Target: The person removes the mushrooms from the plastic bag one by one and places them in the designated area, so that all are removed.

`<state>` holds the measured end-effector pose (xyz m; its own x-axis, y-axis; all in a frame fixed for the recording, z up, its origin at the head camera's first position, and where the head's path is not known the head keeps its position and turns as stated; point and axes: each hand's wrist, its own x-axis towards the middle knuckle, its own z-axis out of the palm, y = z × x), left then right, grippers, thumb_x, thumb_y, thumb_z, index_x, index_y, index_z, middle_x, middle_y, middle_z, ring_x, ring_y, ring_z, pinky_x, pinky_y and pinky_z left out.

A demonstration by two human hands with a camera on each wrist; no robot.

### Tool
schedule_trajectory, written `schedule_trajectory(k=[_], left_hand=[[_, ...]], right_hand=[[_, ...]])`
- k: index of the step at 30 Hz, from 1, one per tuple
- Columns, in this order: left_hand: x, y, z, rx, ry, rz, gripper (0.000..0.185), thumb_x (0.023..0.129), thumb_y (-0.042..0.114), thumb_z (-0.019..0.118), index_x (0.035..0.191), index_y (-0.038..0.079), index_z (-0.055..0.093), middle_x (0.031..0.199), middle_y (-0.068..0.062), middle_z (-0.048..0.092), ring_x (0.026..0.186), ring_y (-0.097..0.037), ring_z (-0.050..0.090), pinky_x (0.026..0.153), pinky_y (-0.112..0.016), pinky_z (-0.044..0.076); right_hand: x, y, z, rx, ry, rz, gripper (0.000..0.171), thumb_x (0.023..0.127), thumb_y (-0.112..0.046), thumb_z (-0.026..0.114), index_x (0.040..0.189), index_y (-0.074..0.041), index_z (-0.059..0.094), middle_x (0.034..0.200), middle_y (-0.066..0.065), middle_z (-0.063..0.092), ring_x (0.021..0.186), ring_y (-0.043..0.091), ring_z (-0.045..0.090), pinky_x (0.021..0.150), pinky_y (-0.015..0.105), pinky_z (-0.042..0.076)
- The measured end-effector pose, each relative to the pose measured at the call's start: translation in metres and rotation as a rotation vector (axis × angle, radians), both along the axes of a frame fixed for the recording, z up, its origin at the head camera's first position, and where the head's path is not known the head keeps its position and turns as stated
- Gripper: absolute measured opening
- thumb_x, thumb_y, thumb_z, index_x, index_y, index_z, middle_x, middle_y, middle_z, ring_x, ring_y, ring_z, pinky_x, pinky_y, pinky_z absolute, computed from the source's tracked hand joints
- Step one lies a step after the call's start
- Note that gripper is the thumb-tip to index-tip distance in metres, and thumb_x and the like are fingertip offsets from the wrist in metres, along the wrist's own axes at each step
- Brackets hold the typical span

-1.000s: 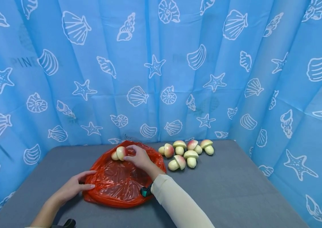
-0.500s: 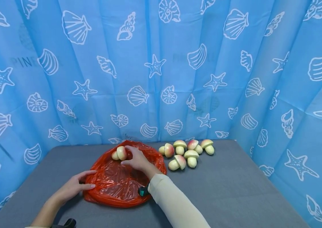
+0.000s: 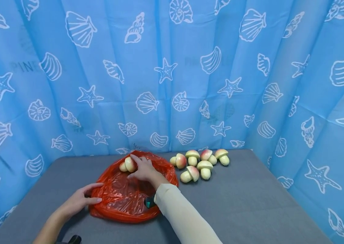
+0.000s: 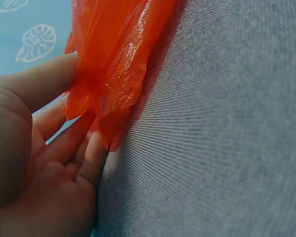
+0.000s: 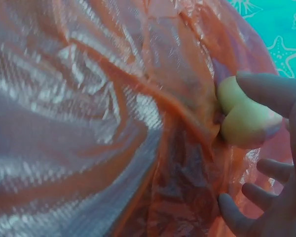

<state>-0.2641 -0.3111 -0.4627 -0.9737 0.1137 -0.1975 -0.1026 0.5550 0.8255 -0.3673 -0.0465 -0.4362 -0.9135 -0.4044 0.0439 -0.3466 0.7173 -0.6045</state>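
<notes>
A red plastic bag [image 3: 120, 217] lies spread wide on the grey table, its mouth facing up. Inside its far left part rests a cream toy mushroom [image 3: 124, 167] with a pinkish cap. My right hand [image 3: 144, 170] is over the bag, thumb and forefinger either side of the cap; in the right wrist view the thumb is right at the mushroom [image 5: 249, 129] and the other fingers [image 5: 259, 196] are spread away from it. At the bag's left edge, my left hand [image 3: 77, 200] holds the rim, thumb and fingers hooked over it; red folds [image 4: 121, 74] hang between them.
Several more toy mushrooms [image 3: 205, 169] lie grouped on the table [image 3: 236, 203], right of the bag. A blue curtain [image 3: 172, 84] with white shells stands behind and along the sides. A dark wrist strap [image 3: 149, 202] sits on the right wrist.
My right thumb and forefinger have loosened from the mushroom's cap and spread apart, the hand shifting slightly left. The mushroom stays put in the bag. My left hand holds its place.
</notes>
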Motion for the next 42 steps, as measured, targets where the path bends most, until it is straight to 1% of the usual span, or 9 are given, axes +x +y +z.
schedule_trajectory(k=[6,12,15,18,21,23,26,30,42], left_hand=[[-0.002,0.0,0.004,-0.002,0.013,-0.028,0.071,0.086,0.036,0.072,0.144,0.005,0.044,0.134,-0.022,0.048,0.109,-0.032,0.05,0.087,-0.051,0.044],[-0.003,-0.003,0.004,-0.012,0.023,-0.034,0.071,0.086,0.035,0.072,0.144,0.005,0.044,0.134,-0.023,0.048,0.11,-0.032,0.05,0.088,-0.053,0.043],[-0.003,-0.002,0.003,-0.015,0.026,-0.028,0.071,0.086,0.035,0.072,0.144,0.005,0.044,0.135,-0.023,0.047,0.112,-0.034,0.049,0.089,-0.055,0.042],[-0.003,0.0,0.002,-0.01,0.025,-0.026,0.071,0.086,0.035,0.072,0.144,0.005,0.044,0.136,-0.024,0.047,0.114,-0.035,0.049,0.09,-0.056,0.041],[-0.004,0.002,0.001,-0.001,0.031,-0.032,0.071,0.087,0.034,0.072,0.144,0.004,0.043,0.136,-0.025,0.046,0.114,-0.035,0.049,0.09,-0.057,0.041],[-0.004,0.003,0.0,0.006,0.034,-0.032,0.071,0.087,0.034,0.072,0.144,0.004,0.043,0.136,-0.025,0.046,0.114,-0.035,0.049,0.09,-0.056,0.041],[-0.004,0.004,0.001,0.011,0.036,-0.036,0.071,0.088,0.032,0.072,0.145,0.003,0.042,0.136,-0.026,0.046,0.114,-0.035,0.049,0.089,-0.056,0.041],[-0.003,0.004,0.003,0.001,0.037,-0.031,0.07,0.088,0.032,0.072,0.144,0.003,0.043,0.135,-0.026,0.046,0.114,-0.036,0.049,0.089,-0.056,0.041],[0.0,0.0,0.003,0.005,0.014,-0.024,0.069,0.088,0.032,0.072,0.144,0.003,0.043,0.132,-0.023,0.049,0.109,-0.032,0.05,0.087,-0.051,0.042]], right_hand=[[0.0,0.003,0.005,-0.005,0.004,0.01,0.084,0.075,-0.029,0.084,0.145,-0.04,0.04,0.137,0.0,0.044,0.121,0.024,0.039,0.093,0.05,0.044],[0.0,-0.001,0.005,-0.041,0.063,0.031,0.064,0.075,-0.025,0.084,0.128,-0.031,0.049,0.13,-0.001,0.049,0.113,0.021,0.045,0.091,0.043,0.046],[0.003,-0.004,0.005,-0.035,0.05,0.039,0.074,0.074,-0.026,0.085,0.136,-0.034,0.045,0.137,-0.001,0.045,0.119,0.024,0.044,0.092,0.044,0.046],[0.006,-0.007,0.004,0.017,0.029,0.062,0.087,0.076,-0.029,0.083,0.148,-0.04,0.035,0.15,0.0,0.034,0.132,0.029,0.036,0.097,0.049,0.043],[0.01,-0.008,0.003,0.078,0.031,0.089,0.086,0.079,-0.033,0.081,0.15,-0.042,0.033,0.155,0.001,0.028,0.137,0.031,0.031,0.099,0.05,0.04],[0.011,-0.008,0.002,0.08,0.028,0.093,0.082,0.078,-0.033,0.082,0.148,-0.04,0.038,0.15,0.0,0.035,0.132,0.028,0.036,0.097,0.048,0.043],[0.012,-0.007,0.002,0.035,0.022,0.093,0.078,0.076,-0.03,0.084,0.143,-0.034,0.045,0.133,-0.003,0.05,0.114,0.019,0.048,0.09,0.041,0.048],[0.012,-0.004,0.002,-0.011,0.02,0.105,0.068,0.076,-0.027,0.084,0.135,-0.028,0.05,0.112,-0.007,0.058,0.094,0.012,0.054,0.086,0.034,0.049],[0.019,0.003,0.004,-0.015,-0.02,0.114,0.064,0.077,-0.031,0.083,0.132,-0.027,0.051,0.108,-0.007,0.06,0.09,0.011,0.055,0.083,0.032,0.049]])
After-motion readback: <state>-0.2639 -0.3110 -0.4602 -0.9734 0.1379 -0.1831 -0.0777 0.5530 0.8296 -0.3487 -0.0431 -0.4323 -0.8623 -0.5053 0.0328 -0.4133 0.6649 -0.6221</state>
